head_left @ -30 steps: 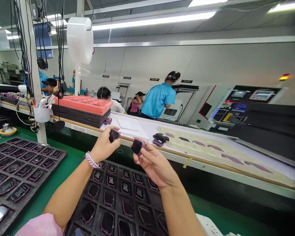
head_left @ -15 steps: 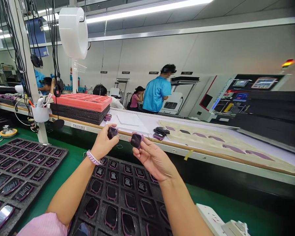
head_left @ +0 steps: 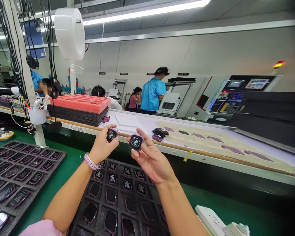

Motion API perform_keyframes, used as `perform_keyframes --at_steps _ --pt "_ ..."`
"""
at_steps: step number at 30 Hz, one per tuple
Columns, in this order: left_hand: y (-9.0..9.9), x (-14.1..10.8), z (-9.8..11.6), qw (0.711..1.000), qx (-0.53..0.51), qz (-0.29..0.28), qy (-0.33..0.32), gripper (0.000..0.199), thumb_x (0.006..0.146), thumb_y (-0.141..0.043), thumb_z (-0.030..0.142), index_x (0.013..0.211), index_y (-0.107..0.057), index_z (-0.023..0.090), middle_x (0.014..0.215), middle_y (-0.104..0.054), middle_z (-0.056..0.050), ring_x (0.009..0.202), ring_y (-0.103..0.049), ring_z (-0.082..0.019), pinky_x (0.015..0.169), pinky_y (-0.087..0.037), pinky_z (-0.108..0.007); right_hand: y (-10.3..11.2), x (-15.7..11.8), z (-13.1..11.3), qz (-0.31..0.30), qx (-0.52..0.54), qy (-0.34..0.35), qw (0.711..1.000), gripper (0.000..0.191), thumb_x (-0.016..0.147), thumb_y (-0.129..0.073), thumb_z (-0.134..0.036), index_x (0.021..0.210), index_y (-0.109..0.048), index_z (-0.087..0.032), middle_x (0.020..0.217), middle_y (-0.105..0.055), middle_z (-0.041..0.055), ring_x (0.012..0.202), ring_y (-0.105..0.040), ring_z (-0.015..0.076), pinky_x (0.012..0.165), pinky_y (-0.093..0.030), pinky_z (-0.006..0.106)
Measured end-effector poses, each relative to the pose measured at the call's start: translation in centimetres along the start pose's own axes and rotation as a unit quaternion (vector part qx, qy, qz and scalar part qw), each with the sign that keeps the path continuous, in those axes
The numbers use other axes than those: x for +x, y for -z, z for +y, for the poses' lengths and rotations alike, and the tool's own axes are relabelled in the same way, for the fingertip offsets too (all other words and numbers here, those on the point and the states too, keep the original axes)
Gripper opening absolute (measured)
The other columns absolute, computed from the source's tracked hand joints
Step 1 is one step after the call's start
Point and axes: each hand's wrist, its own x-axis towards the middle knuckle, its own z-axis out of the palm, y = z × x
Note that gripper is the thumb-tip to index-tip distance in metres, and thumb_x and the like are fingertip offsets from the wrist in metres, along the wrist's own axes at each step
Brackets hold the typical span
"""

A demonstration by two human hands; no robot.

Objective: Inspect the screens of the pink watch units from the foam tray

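My left hand (head_left: 104, 144) is closed around a smartwatch body (head_left: 111, 134) with a purple case; its lit screen faces me. Between the fingers and thumb of my right hand (head_left: 153, 159) is a second purple smartwatch body (head_left: 136, 142), showing a round clock face. The two watches are held side by side, a little apart, above a black foam tray (head_left: 102, 203). Strapless watches fill many pockets of that tray, some with white text on their screens and others dark.
Another watch-filled foam tray (head_left: 60, 160) lies at left. On the shelf stand a red foam tray (head_left: 81, 102) over black ones, a pen cup (head_left: 37, 116) and several dark watch pieces (head_left: 159, 133). A power strip (head_left: 208, 218) sits at lower right. Cables (head_left: 51, 49) hang at left.
Both watch screens have gone from dark to lit, now showing watch faces. My hands stay nearly in place, with the right forefinger lifted away from its watch. The view has shifted slightly.
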Motion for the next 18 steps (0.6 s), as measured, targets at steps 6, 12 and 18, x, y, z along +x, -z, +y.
perform_keyframes --at_steps 6,12,18 --pt "0.0 -0.5 0.7 0.999 0.018 0.013 -0.029 0.042 0.079 -0.06 0.021 0.121 -0.055 0.018 0.079 -0.053 0.002 0.065 -0.044 -0.011 0.065 -0.038 -0.024 -0.5 -0.6 -0.2 0.005 -0.033 0.026 0.999 0.04 0.076 -0.088 -0.034 0.112 -0.069 -0.034 0.103 -0.069 0.003 0.063 -0.051 0.0135 0.06 -0.047 0.028" --pt "-0.4 -0.9 1.4 0.997 0.034 0.005 -0.067 0.039 0.077 -0.058 0.02 0.116 -0.056 0.018 0.077 -0.053 0.002 0.064 -0.045 -0.011 0.066 -0.038 -0.024 -0.7 -0.8 -0.4 -0.012 -0.041 0.03 0.999 0.037 0.075 -0.088 -0.035 0.108 -0.071 -0.034 0.097 -0.068 0.0019 0.061 -0.049 0.0135 0.058 -0.043 0.029" --pt "-0.5 -0.9 1.2 0.995 0.036 0.047 -0.081 0.041 0.078 -0.059 0.02 0.119 -0.056 0.02 0.078 -0.055 0.002 0.065 -0.047 -0.011 0.064 -0.039 -0.023 -0.6 -0.7 -0.4 0.002 -0.057 0.048 0.997 0.038 0.077 -0.085 -0.035 0.111 -0.069 -0.033 0.101 -0.066 0.0033 0.062 -0.049 0.0146 0.059 -0.043 0.031"
